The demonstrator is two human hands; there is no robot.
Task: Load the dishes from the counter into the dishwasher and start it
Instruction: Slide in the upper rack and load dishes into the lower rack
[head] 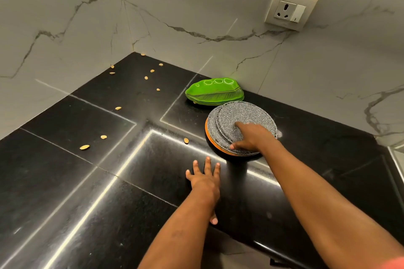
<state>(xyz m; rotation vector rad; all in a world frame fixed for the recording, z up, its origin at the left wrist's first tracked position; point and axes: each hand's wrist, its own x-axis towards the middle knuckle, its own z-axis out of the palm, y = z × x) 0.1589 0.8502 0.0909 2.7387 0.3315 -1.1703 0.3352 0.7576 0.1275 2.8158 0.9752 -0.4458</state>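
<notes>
Fingers [207,165] of the left hand [205,182] are spread wide and laid flat on the black counter [87,181]. The right hand [254,137] is set on the stack of grey speckled plates [227,122], forefinger stretched across the top, thumb splayed at the near rim. The stack is found just beside green leaf-shaped plates [215,91], by the wall. Seeds [84,147] are scattered leftward.

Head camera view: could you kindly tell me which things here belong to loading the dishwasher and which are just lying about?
For the job:
- grey plates, with the right hand resting on them
- black and orange dish beneath them
- green leaf-shaped plates behind

Just lying about:
- seeds scattered on the counter
- wall socket
</notes>
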